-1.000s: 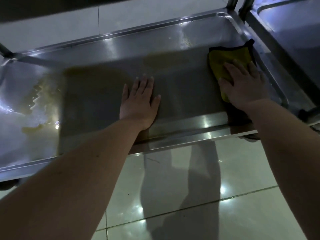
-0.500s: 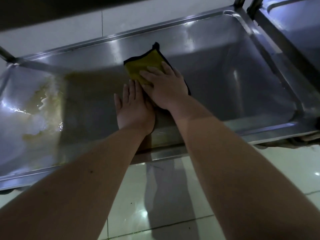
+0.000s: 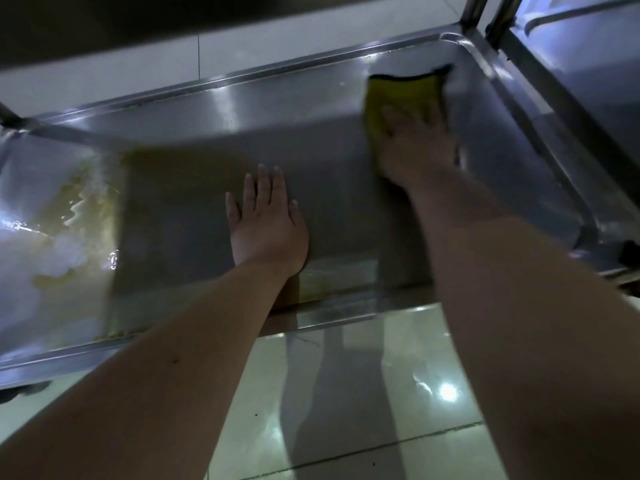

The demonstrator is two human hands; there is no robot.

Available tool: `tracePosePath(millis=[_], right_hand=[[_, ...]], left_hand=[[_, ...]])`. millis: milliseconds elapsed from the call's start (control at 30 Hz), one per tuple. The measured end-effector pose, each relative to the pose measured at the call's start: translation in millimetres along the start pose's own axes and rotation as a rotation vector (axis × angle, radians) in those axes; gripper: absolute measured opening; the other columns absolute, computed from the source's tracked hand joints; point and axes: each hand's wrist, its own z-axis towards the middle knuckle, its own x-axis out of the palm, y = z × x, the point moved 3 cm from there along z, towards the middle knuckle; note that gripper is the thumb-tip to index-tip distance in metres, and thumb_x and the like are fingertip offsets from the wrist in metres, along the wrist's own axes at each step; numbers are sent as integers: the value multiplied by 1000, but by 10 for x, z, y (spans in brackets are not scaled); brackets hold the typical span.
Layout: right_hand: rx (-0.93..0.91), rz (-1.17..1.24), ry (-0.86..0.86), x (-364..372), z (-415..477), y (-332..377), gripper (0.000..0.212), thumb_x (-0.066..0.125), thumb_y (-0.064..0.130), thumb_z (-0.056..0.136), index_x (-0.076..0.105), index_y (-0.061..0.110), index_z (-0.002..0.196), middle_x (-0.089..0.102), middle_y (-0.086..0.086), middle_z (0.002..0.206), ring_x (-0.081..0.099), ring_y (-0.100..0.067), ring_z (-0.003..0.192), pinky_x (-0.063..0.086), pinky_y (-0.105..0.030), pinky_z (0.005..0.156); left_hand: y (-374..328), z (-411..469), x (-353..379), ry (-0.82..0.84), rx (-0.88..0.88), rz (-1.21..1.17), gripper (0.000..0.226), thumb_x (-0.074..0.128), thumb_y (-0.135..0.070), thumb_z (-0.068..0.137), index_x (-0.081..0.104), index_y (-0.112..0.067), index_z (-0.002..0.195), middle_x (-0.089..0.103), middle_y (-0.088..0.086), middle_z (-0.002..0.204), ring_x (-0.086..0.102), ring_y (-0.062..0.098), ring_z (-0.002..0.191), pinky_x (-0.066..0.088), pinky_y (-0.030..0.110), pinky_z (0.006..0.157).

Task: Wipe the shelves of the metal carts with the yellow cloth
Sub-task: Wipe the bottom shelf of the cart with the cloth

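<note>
The shelf [image 3: 311, 109] is found to be of bare sheet metal, smooth, with a dull satin sheen; bright reflections are noted along its raised rim [image 3: 277, 69]. Toward the left end a wet, yellowish film [image 3: 79, 209] is observed, glossy and streaked. The yellow cloth [image 3: 401, 95] is seen to be a soft, matt fabric bound with a dark edge. The neighbouring cart [image 3: 588, 46] is made of the same smooth metal. The floor tiles [image 3: 346, 427] are recorded as pale, glazed and highly glossy.
</note>
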Motion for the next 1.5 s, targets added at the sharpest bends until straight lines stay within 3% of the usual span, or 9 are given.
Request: tracePosePath(millis=[200,367,533,633,767,967,1233,1400,1500], right_hand=[[-378,30,81,291,-518,910,51,24,55,100,22,43,150,18,13,160,5,-27,149,10,-47,118],[-139,44,-36,16,-326,-249,49,32,51,99,31,41,147,30,5,157,16,-29,147,21,-45,116],[77,-1,-50,-203,-535,-1137,56,25,47,99,26,31,152,24,1,160,19,-36,145,13,-50,118],[121,22,-46,-63,-1004,-723,54,32,45,100,25,33,152,24,2,160,15,-36,146,11,-48,118],[-214,-33,-22,238,-1659,250,53,35,46,97,30,36,150,30,6,157,16,-33,147,16,-51,117],[-205,-61,18,303,-1686,390,52,26,53,97,23,44,149,23,13,159,10,-30,148,9,-51,119],[-142,-92,53,309,-1682,417,51,24,55,98,18,48,149,16,17,160,7,-27,148,7,-48,120],[4,-93,85,389,-1774,869,55,20,53,98,10,43,151,9,14,162,0,-31,149,6,-51,119],[-103,-90,112,567,-1972,1696,56,20,53,98,11,40,152,10,11,162,1,-34,148,6,-54,117]], left_hand=[[-4,-18,7,52,-1,-17,58,13,-42,100,0,-28,155,-5,-2,163,-8,18,149,-8,48,118],[16,1,27,67,30,27,61,10,-60,93,-2,-44,151,-5,1,163,-9,24,149,-10,55,116],[31,39,70,51,28,46,67,2,-64,87,-4,-43,151,-7,2,163,-9,26,149,-9,58,115],[22,51,72,49,33,47,65,6,-61,91,-1,-41,152,-6,4,163,-8,27,149,-8,58,115],[63,63,34,100,38,1,59,12,-51,95,4,-38,152,-5,5,163,-8,26,149,-12,55,113],[443,-38,-304,61,59,-538,48,33,-25,103,28,-24,151,8,5,162,-5,23,149,-6,36,119],[1877,-877,-535,74,151,-21,63,25,-42,94,21,-21,153,11,3,162,0,23,149,-5,44,119],[1987,-926,-505,0,125,-40,63,25,-36,92,23,-23,153,16,0,161,2,23,149,-6,49,118],[2031,-919,-504,-1,97,-63,61,28,-31,94,20,-22,154,14,-1,161,0,22,150,-6,52,118]])
